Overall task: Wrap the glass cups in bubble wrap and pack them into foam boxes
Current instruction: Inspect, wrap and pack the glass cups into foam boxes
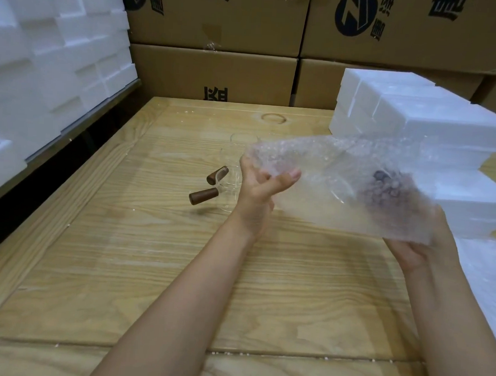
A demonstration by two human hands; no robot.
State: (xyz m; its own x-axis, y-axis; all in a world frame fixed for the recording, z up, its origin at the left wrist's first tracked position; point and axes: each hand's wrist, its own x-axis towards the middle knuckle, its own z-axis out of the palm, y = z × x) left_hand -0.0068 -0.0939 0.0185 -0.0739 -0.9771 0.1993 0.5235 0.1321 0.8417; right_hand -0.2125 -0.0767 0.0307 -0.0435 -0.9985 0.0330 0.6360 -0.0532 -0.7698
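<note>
- At the far left we see a stack of white foam boxes [45, 59]: matte, blocky and unevenly stepped, rising beside the table [120, 267], which is pale wood with a strong grain.
- Behind stands a wall of brown cardboard cartons [213, 69] with dark print.
- Two clear glass cups [227, 191] stand on the table just left of the left grip. Their glass is nearly invisible, and their round brown wooden handles [204, 196] stick out to the left, slanting down-left.
- Behind them we make out the faint rim of a third glass [244, 138].
- The left forearm reaches up from the lower middle. The left grip [260, 185] is turned palm-up, with fingers and thumb curled and pinching the left edge of the bubble wrap [343, 176].
- The bubble wrap is a translucent, dimpled, crumpled sheet held in the air above the table. Its long axis runs left to right, sloping down toward the right.
- A dark blurred shape [386, 184] shows through it; we cannot tell what it is.
- The right grip [414, 253] sits under the sheet's lower right corner and touches it. It is blurred and partly hidden, so we cannot tell whether its fingers close on the wrap.
- At the right, further smooth white foam boxes [419, 117] are stacked in rows on the table.
</note>
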